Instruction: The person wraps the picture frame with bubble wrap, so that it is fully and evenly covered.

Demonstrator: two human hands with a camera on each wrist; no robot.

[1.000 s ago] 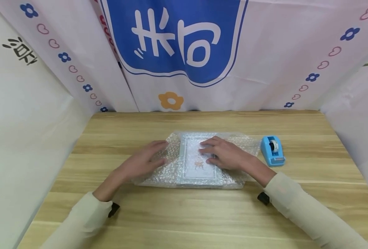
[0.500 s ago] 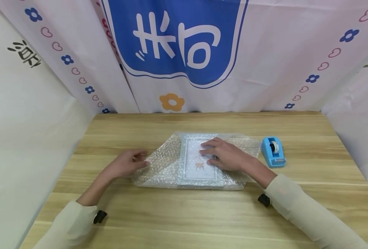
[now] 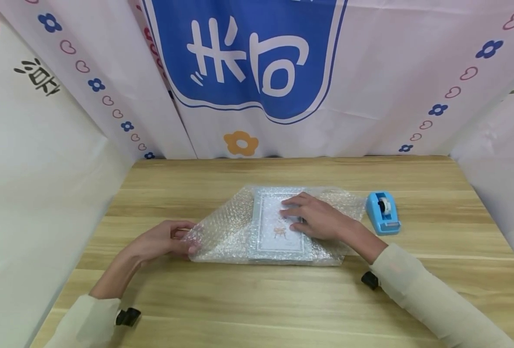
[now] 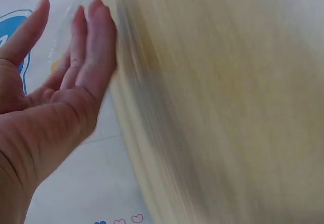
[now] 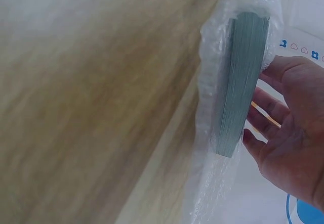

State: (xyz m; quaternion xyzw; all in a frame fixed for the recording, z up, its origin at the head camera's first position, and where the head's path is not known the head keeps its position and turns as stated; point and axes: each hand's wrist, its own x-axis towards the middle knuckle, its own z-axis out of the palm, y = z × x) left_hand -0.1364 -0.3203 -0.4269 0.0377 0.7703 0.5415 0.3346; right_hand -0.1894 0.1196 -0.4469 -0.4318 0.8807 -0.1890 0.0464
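A light picture frame lies on the table inside clear bubble wrap, whose loose flaps spread to both sides. My right hand rests on the wrapped frame with its fingers spread. The right wrist view shows those fingertips against the wrap, beside the frame's grey-green edge. At the left flap's pointed end is my left hand, some of its fingertips seen through the film. In the left wrist view its thumb stands apart from the nearly straight fingers, and no grip on the wrap shows.
A blue tape dispenser with a roll in it stands right of the wrap. The wooden table meets a printed cloth backdrop at the back. White side walls flank it. Small black devices sit at the wrists.
My left hand has moved left and toward me, from over the left flap to its outer end. The right hand stays on the frame.
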